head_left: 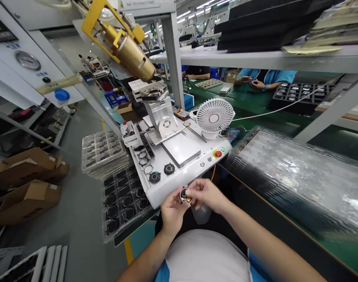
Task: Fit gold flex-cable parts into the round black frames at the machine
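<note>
My left hand is closed around a small round watch case with a light metal rim and dark parts inside. From the other side, my right hand pinches at the same case, thumb and fingers at its open face; a tiny piece between those fingers cannot be made out. Just beyond, two black round watch bodies lie on the white machine base. Beside them are several watch rings in a row. A flat metal plate sits behind.
A brass press head hangs over a metal fixture. A white fan and red emergency button stand at the right. Trays of watch parts lie left, stacked clear trays right. A co-worker's hands show across the bench.
</note>
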A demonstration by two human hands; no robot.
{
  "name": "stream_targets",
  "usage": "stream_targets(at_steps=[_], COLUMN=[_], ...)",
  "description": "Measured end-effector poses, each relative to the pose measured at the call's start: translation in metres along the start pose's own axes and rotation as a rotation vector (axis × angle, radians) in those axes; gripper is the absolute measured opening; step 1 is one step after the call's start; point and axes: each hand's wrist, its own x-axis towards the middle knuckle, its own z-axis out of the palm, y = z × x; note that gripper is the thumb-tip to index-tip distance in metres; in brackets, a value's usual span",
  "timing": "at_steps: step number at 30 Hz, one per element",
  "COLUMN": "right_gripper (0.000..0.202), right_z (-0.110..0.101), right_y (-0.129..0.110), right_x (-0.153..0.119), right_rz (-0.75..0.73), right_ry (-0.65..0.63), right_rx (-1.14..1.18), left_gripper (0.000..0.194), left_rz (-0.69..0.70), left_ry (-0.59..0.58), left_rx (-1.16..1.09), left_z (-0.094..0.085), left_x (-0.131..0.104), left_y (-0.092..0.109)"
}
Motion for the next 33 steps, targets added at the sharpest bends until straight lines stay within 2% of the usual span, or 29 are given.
stream_targets(at_steps=[2, 4, 7, 9, 12, 14, 17, 20, 24, 33], right_gripper=[0.062, 0.059, 0.05, 0.044, 0.039, 0.038, 0.038, 0.038, 0.036, 0.031], right_z=[-0.015, -0.03, -0.043, -0.043, -0.033, -0.022, -0.005, 0.007, 0.012, 0.012], right_y=[-0.022, -0.043, -0.065, -0.07, -0.066, -0.056, -0.037, -0.02, -0.009, -0.011], right_x=[0.028, 0.055, 0.083, 0.084, 0.06, 0.03, -0.019, -0.049, -0.056, -0.052], right_rz=[-0.101, -0.179, -0.218, -0.245, -0.293, -0.32, -0.297, -0.221, -0.211, -0.164], right_ry=[0.2, 0.364, 0.42, 0.426, 0.415, 0.323, 0.12, 0.058, 0.099, 0.109], right_rx=[-0.043, -0.034, -0.047, -0.058, -0.062, -0.096, -0.181, -0.21, -0.236, -0.296], left_gripper=[0.044, 0.041, 0.054, 0.069, 0.077, 0.081, 0.088, 0.088, 0.078, 0.075], left_rz=[-0.042, -0.068, -0.09, -0.062, 0.038, 0.11, 0.168, 0.194, 0.242, 0.264], left_ry=[-0.004, -0.057, -0.119, -0.098, -0.052, -0.059, -0.085, -0.108, -0.13, -0.131], left_rx=[-0.046, -0.097, -0.085, -0.024, 0.101, 0.188, 0.288, 0.338, 0.365, 0.452], left_z=[-0.001, -0.004, -0.008, -0.009, -0.009, -0.008, -0.004, 0.0, 0.005, 0.005], left_x=[0.006, 0.01, 0.012, 0.01, 0.004, 0.0, -0.004, -0.006, -0.005, -0.006], left_y=[0.007, 0.015, 0.022, 0.024, 0.023, 0.023, 0.022, 0.023, 0.026, 0.026])
